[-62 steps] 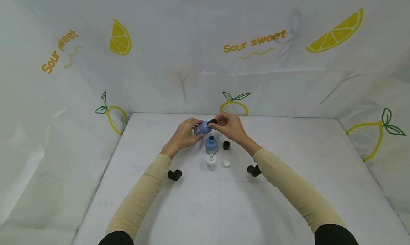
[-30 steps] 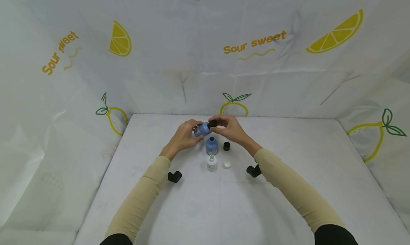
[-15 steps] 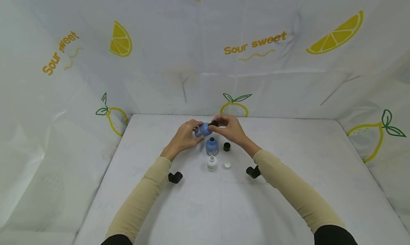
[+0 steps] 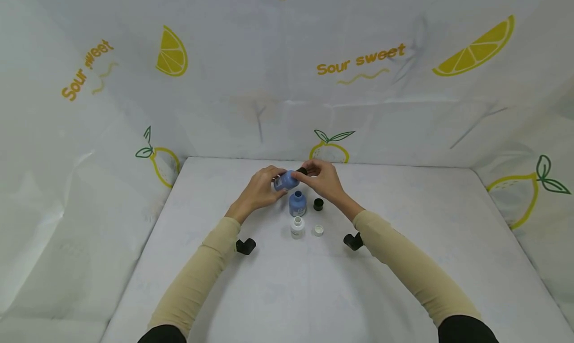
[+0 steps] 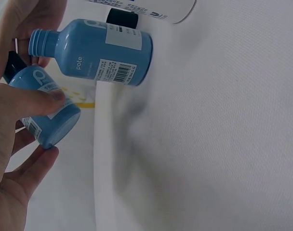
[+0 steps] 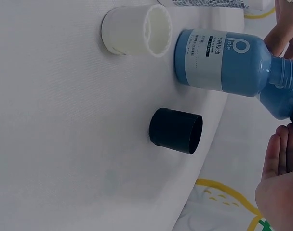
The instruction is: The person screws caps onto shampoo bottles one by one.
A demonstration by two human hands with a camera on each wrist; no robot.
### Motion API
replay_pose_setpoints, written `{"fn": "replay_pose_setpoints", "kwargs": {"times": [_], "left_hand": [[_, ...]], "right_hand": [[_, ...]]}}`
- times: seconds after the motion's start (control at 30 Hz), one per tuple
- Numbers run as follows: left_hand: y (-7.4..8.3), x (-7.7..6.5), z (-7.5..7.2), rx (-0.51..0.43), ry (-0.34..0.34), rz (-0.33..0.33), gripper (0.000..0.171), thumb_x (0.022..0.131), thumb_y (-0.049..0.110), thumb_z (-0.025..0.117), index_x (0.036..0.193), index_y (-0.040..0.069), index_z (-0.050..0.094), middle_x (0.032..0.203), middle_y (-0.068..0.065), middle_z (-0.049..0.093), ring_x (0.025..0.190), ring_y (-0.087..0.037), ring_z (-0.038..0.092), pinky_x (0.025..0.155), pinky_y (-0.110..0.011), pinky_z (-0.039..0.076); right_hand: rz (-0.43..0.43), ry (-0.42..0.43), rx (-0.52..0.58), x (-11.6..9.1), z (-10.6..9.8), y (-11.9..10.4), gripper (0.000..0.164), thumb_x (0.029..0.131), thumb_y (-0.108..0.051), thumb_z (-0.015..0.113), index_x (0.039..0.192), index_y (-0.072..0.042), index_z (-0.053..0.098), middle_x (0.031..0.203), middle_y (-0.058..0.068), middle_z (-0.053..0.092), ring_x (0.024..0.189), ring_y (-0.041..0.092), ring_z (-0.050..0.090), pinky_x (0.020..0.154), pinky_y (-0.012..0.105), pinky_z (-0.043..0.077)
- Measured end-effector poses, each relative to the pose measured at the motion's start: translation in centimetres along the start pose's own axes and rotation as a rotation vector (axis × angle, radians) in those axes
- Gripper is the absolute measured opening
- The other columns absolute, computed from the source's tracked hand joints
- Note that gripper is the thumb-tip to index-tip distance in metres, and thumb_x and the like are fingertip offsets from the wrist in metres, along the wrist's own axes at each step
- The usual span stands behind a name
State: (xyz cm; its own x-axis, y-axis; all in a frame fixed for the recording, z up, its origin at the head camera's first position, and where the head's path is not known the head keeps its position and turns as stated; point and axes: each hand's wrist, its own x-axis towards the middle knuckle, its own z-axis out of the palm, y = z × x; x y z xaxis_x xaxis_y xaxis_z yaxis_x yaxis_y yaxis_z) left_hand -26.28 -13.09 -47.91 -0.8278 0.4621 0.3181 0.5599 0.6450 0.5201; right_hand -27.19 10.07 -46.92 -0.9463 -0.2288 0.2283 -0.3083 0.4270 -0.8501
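Near the back of the white table, my left hand point(image 4: 260, 187) grips a small blue bottle point(image 4: 283, 181), which is tilted with its neck toward the right. In the left wrist view the thumb lies across the label of this bottle point(image 5: 64, 122). My right hand point(image 4: 325, 181) pinches the black cap point(image 4: 302, 171) at the bottle's neck; the fingers partly hide it. Just below the hands, an uncapped blue bottle point(image 4: 298, 205) stands upright, its threaded neck point(image 5: 43, 43) bare in the left wrist view. In front of it stands an uncapped white bottle point(image 4: 297, 228).
A loose black cap point(image 4: 318, 204) lies right of the standing blue bottle, and a white cap point(image 4: 318, 230) lies right of the white bottle. Black wrist-worn devices point(image 4: 245, 246) sit by both forearms. A white, lemon-printed sheet point(image 4: 251, 108) rises behind the table point(image 4: 403, 193).
The right hand's fingers and thumb have shifted around the black cap, with the thumb now farther across the bottle's neck. The left hand keeps its grip. The standing bottles and loose caps stay put.
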Motion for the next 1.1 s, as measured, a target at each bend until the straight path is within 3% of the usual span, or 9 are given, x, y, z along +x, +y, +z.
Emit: {"fn": "replay_pose_setpoints", "kwargs": {"times": [0.17,0.33,0.43,0.63,0.87,1.1], "left_hand": [[0.0,0.1,0.0,0.007,-0.003,0.001,0.051,0.088,0.011,0.089,0.134,-0.003,0.070,0.124,-0.018,0.076,0.106,-0.029,0.073,0.094,-0.041,0.067],[-0.1,0.1,-0.1,-0.003,-0.007,-0.007,0.052,0.088,0.011,0.089,0.135,-0.003,0.070,0.124,-0.018,0.075,0.107,-0.030,0.074,0.095,-0.041,0.067],[-0.1,0.1,-0.2,-0.018,-0.005,-0.014,0.052,0.088,0.010,0.088,0.135,-0.004,0.069,0.124,-0.019,0.075,0.108,-0.030,0.074,0.096,-0.041,0.068],[-0.3,0.0,-0.2,-0.023,-0.004,-0.028,0.051,0.088,0.010,0.088,0.134,-0.002,0.070,0.124,-0.018,0.075,0.108,-0.031,0.075,0.097,-0.042,0.068],[-0.2,0.0,0.0,-0.040,-0.012,-0.037,0.051,0.088,0.011,0.088,0.134,-0.001,0.071,0.124,-0.017,0.075,0.109,-0.031,0.076,0.098,-0.042,0.067],[-0.2,-0.2,-0.1,-0.050,-0.015,-0.047,0.052,0.087,0.009,0.089,0.135,-0.001,0.070,0.127,-0.017,0.075,0.111,-0.031,0.076,0.100,-0.042,0.068]], "right_hand": [[0.006,0.007,-0.011,0.0,0.0,0.0,0.032,0.095,-0.027,0.085,0.110,-0.002,0.073,0.110,0.016,0.078,0.098,0.028,0.076,0.082,0.020,0.061],[0.012,-0.020,-0.006,0.1,-0.1,-0.2,0.037,0.095,-0.027,0.085,0.118,-0.001,0.073,0.117,0.017,0.077,0.105,0.032,0.076,0.092,0.031,0.066],[0.011,-0.076,0.041,0.1,-0.4,-0.2,0.043,0.096,-0.023,0.085,0.129,0.001,0.071,0.129,0.018,0.075,0.117,0.034,0.075,0.104,0.037,0.066],[-0.036,-0.230,0.218,0.4,-1.4,-0.1,0.051,0.096,0.003,0.079,0.144,0.004,0.063,0.147,0.024,0.066,0.140,0.040,0.064,0.125,0.036,0.052],[-0.091,-0.294,0.199,0.6,-1.9,-0.1,0.045,0.095,0.013,0.073,0.139,0.003,0.068,0.144,0.024,0.068,0.141,0.040,0.064,0.125,0.039,0.051],[-0.095,-0.285,0.139,0.5,-1.8,-0.1,0.040,0.097,0.003,0.077,0.137,0.001,0.069,0.138,0.022,0.071,0.134,0.038,0.068,0.123,0.043,0.054]]}}
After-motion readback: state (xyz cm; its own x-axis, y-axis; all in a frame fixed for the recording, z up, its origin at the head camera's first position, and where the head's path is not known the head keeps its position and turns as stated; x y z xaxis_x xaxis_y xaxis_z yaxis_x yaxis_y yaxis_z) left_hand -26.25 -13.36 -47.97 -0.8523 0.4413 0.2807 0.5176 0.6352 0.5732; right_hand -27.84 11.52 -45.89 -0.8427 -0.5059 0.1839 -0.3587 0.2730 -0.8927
